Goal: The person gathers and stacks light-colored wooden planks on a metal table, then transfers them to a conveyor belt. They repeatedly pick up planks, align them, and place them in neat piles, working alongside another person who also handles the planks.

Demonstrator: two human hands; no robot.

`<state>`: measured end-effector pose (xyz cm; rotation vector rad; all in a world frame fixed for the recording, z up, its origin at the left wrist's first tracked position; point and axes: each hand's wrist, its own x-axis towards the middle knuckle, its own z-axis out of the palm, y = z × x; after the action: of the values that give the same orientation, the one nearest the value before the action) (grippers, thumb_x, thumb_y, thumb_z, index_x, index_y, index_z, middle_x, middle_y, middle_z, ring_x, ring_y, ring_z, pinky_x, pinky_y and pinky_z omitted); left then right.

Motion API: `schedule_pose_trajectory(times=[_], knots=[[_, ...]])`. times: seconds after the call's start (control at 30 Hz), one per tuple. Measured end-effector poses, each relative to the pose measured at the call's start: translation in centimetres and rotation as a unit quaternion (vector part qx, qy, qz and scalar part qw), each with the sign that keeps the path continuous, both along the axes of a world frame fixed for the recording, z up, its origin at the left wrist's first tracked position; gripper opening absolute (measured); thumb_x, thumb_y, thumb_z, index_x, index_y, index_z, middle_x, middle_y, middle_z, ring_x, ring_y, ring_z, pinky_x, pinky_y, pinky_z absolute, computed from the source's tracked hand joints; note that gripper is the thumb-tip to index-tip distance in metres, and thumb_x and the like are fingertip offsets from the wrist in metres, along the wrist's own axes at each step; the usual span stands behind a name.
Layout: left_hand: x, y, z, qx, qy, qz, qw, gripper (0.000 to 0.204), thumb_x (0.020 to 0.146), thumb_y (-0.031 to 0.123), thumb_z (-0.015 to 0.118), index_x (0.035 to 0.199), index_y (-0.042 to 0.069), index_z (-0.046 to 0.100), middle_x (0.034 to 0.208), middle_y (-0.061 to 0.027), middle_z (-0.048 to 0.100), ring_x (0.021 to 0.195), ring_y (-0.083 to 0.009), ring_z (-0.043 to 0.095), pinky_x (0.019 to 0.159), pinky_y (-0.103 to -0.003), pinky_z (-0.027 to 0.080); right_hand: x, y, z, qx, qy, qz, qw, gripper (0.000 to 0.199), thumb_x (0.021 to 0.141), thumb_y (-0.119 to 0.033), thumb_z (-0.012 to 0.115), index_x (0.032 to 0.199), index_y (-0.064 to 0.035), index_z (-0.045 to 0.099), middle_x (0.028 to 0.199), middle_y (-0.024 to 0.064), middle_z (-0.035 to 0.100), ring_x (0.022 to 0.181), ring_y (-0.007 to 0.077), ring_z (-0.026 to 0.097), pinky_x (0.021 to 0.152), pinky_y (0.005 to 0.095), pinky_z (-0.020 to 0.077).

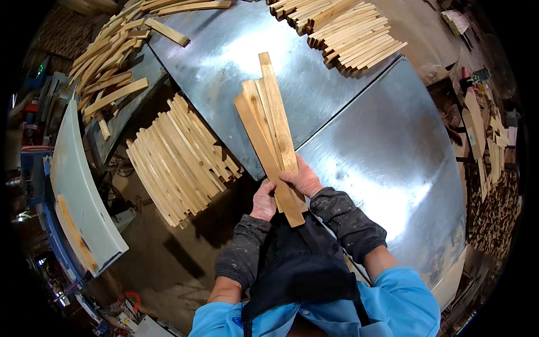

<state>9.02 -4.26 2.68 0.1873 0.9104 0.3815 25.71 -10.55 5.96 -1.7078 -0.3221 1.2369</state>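
Note:
Several wooden strips [268,129], fanned apart at their far ends, are held in front of my body. My left hand [264,200] grips the bundle's left side near its lower end. On the other side, my right hand [304,177] wraps round the strips, its thumb lying across the front strip. The far ends reach over the shiny metal table [224,84]. Dark sleeve covers run down to both wrists. The fingers behind the bundle are hidden.
A row of stacked wooden strips [174,163] lies left of me, below table height. More strips [359,39] are piled at the table's far right, and a loose heap [106,62] sits far left. A pale panel [84,196] with one strip stands at the left.

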Motion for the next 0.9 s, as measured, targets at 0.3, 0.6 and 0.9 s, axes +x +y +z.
schedule_pose_trajectory(times=[0.3,0.6,0.9], knots=[[-0.5,0.8,2.3,-0.126,-0.06,0.055,0.989,0.051,0.095,0.03,0.052,0.131,-0.006,0.062,0.135,-0.0254,0.066,0.125,-0.043,0.063,0.115,-0.056,0.048,-0.2,-4.7,-1.6,0.108,0.409,-0.074,0.903,0.059,0.093,-0.03,0.08,0.139,0.0026,0.062,0.123,0.0122,0.073,0.109,0.0246,0.072,0.099,0.0414,0.0586],[-0.6,-1.0,3.2,-0.097,-0.076,0.022,0.992,0.062,0.103,0.055,0.055,0.129,-0.001,0.067,0.108,-0.0175,0.074,0.087,-0.0293,0.069,0.078,-0.043,0.059,-0.6,-6.4,-3.3,0.146,0.508,-0.083,0.845,0.064,0.09,-0.024,0.082,0.143,0.0032,0.06,0.12,0.0174,0.074,0.102,0.0316,0.074,0.098,0.0446,0.0609],[-3.1,-1.7,0.7,0.105,0.031,-0.125,0.986,0.055,0.095,0.026,0.08,0.14,0.001,0.061,0.128,-0.0151,0.071,0.119,-0.031,0.069,0.107,-0.049,0.058,-2.7,-3.4,2.4,0.042,0.249,-0.026,0.967,0.062,0.093,-0.023,0.082,0.146,-0.0034,0.058,0.124,0.0094,0.072,0.111,0.0227,0.067,0.103,0.0395,0.0548]])
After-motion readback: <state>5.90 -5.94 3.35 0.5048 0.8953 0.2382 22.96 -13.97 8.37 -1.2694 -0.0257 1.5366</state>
